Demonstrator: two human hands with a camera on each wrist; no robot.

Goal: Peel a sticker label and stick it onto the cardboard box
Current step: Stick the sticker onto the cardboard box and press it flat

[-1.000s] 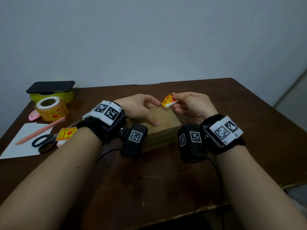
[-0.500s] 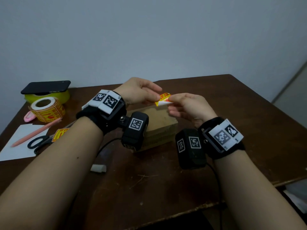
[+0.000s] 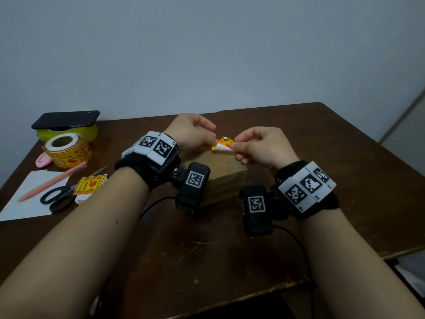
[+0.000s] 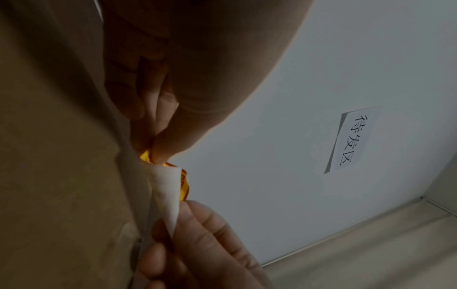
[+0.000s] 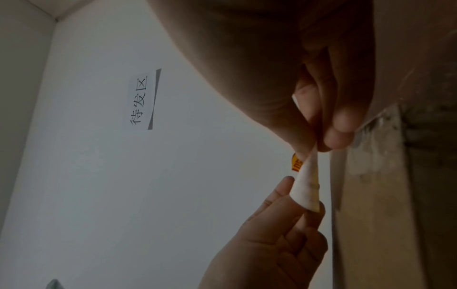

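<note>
A small yellow and red sticker label (image 3: 224, 143) with a white backing hangs in the air just above the far edge of the brown cardboard box (image 3: 220, 178). My left hand (image 3: 195, 132) pinches its left end between thumb and finger. My right hand (image 3: 259, 146) pinches the right end, where the white backing curls away. In the left wrist view the label (image 4: 170, 185) stretches between both pinches, white side facing the camera. The right wrist view shows the same label (image 5: 306, 181) as a white cone with a yellow corner.
A roll of yellow stickers (image 3: 66, 153) stands at the left, with a phone (image 3: 66, 118) on a yellow tape roll behind it. Scissors (image 3: 59, 196), a pink pen (image 3: 53, 180), a loose sticker (image 3: 90, 184) and white paper (image 3: 30, 203) lie near the table's left edge.
My left hand has lifted off the box and taken hold of the label's left end. The label now spreads between both hands, with its white backing showing.
</note>
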